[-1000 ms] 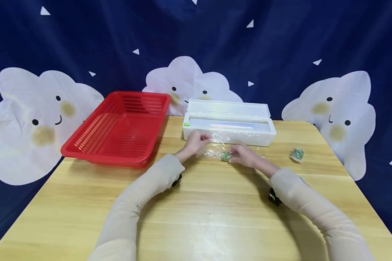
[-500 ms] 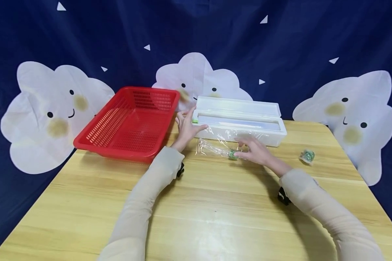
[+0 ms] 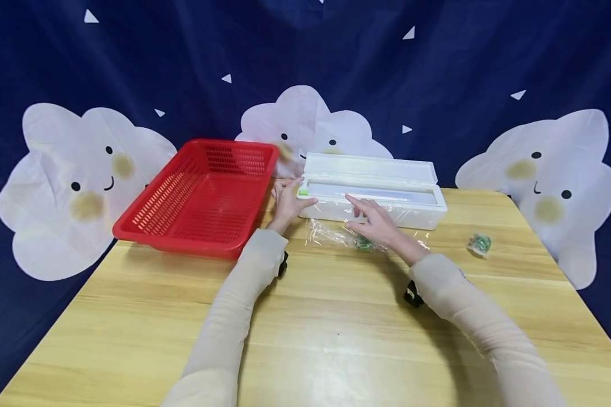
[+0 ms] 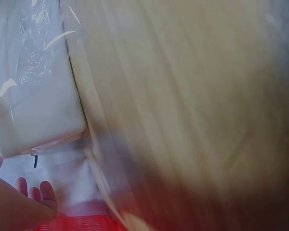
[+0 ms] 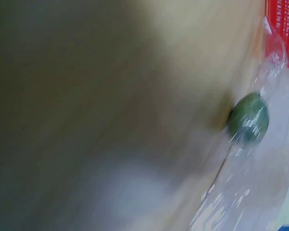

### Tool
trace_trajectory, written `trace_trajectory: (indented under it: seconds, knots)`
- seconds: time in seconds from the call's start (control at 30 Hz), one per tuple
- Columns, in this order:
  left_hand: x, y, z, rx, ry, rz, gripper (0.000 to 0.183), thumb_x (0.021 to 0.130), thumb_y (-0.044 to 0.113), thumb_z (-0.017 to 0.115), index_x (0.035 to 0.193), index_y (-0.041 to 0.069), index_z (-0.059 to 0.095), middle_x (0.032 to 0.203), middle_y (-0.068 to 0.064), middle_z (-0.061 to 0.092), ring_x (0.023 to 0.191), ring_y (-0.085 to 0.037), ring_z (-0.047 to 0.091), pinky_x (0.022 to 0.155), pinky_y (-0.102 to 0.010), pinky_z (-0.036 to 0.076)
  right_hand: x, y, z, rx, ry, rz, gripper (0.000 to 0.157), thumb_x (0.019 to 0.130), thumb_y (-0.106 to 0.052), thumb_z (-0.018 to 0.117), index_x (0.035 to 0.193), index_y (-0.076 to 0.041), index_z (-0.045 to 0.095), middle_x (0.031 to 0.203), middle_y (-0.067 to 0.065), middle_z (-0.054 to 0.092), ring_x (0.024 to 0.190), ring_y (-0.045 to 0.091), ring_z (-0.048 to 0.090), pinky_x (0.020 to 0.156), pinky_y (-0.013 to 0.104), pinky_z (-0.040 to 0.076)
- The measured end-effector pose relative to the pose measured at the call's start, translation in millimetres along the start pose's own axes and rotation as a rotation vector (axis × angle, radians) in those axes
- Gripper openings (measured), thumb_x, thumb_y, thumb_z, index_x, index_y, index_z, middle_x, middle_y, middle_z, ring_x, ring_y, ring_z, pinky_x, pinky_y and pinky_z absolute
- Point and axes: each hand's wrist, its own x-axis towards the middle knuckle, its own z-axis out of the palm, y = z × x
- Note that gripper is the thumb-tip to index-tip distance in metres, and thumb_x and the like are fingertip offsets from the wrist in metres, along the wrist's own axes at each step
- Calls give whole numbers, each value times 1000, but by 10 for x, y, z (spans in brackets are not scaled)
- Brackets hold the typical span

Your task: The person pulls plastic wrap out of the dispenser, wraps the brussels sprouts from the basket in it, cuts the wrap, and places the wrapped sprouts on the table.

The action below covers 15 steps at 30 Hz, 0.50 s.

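Observation:
A long white cling film box (image 3: 370,166) stands with its lid raised. My left hand (image 3: 286,208) is at its left end, thumb stretched along the front, beside a small green piece (image 3: 303,193) on the rim. In the left wrist view several fingers (image 4: 47,192) extend free beyond the box end. Clear cling film (image 3: 328,234) hangs down the front onto the table, over a small rounded green item (image 5: 249,119), its kind unclear. My right hand (image 3: 378,224) hovers above that, index finger extended toward the box's front edge, holding nothing visible.
A red perforated basket (image 3: 224,246) stands left of the box. A second small green item (image 3: 480,244), wrapped in film, lies to the right on the wooden table (image 3: 336,316). A dark blue cloud-patterned curtain (image 3: 198,45) hangs behind.
My left hand has gone from the film to the box's left end. My right hand has left the green item and moved left and up toward the box's front edge.

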Motion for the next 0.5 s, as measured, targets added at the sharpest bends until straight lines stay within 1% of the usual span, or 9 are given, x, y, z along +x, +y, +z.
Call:
trace_trajectory:
  seconds: [0.07, 0.13, 0.2, 0.27, 0.3, 0.33, 0.43, 0.5]
  knots:
    - [4, -11, -16, 14, -9, 19, 72, 66, 33, 80, 130, 16, 51, 121, -17, 45, 113, -29, 32, 97, -40, 25, 92, -47, 62, -10, 1, -30, 81, 83, -70, 35, 142, -13, 32, 86, 9, 52, 76, 23, 43, 70, 38, 37]
    - [6, -21, -21, 35, -14, 41, 71, 68, 33, 79, 131, 16, 51, 121, -18, 46, 115, -29, 32, 98, -41, 24, 192, -112, 114, -14, -14, -40, 96, 77, -80, 18, 143, -12, 29, 85, 11, 51, 75, 24, 43, 73, 41, 37]
    - [1, -27, -22, 47, -16, 51, 71, 68, 33, 79, 131, 16, 50, 121, -20, 45, 116, -29, 32, 98, -41, 24, 299, -175, 157, -19, -54, -20, 108, 69, -85, 6, 144, -10, 26, 87, 13, 50, 77, 26, 43, 77, 44, 36]
    - [1, -36, -16, 51, -29, 46, 71, 69, 34, 78, 132, 16, 49, 120, -21, 45, 115, -30, 32, 99, -41, 24, 401, -230, 197, -49, -70, 0, 113, 64, -87, 0, 144, -11, 25, 87, 12, 48, 78, 25, 42, 79, 43, 34]
    - [1, -40, -10, 52, -35, 38, 72, 69, 34, 78, 132, 17, 49, 119, -21, 45, 115, -29, 32, 99, -41, 24, 449, -251, 215, -64, -72, 9, 113, 64, -87, 0, 144, -12, 26, 88, 11, 46, 78, 24, 40, 79, 42, 33]
    - [-1, -40, -4, 44, -45, 22, 72, 69, 34, 78, 132, 18, 48, 120, -21, 45, 115, -29, 31, 99, -41, 25, 497, -268, 234, -82, -69, 18, 108, 67, -87, 4, 144, -14, 26, 88, 10, 45, 79, 23, 39, 79, 41, 32]
    - [6, -34, 6, 38, -72, -27, 70, 70, 33, 77, 132, 20, 48, 120, -20, 44, 114, -29, 31, 98, -40, 26, 629, -295, 287, -127, -34, 33, 90, 77, -80, 23, 142, -19, 32, 88, 7, 40, 79, 22, 35, 80, 39, 29]
    - [8, -23, 6, 25, -82, -61, 68, 70, 31, 77, 131, 21, 49, 121, -20, 41, 113, -30, 31, 95, -39, 28, 712, -297, 322, -162, -17, 48, 80, 80, -74, 35, 141, -22, 34, 89, 7, 39, 80, 22, 34, 84, 41, 28]
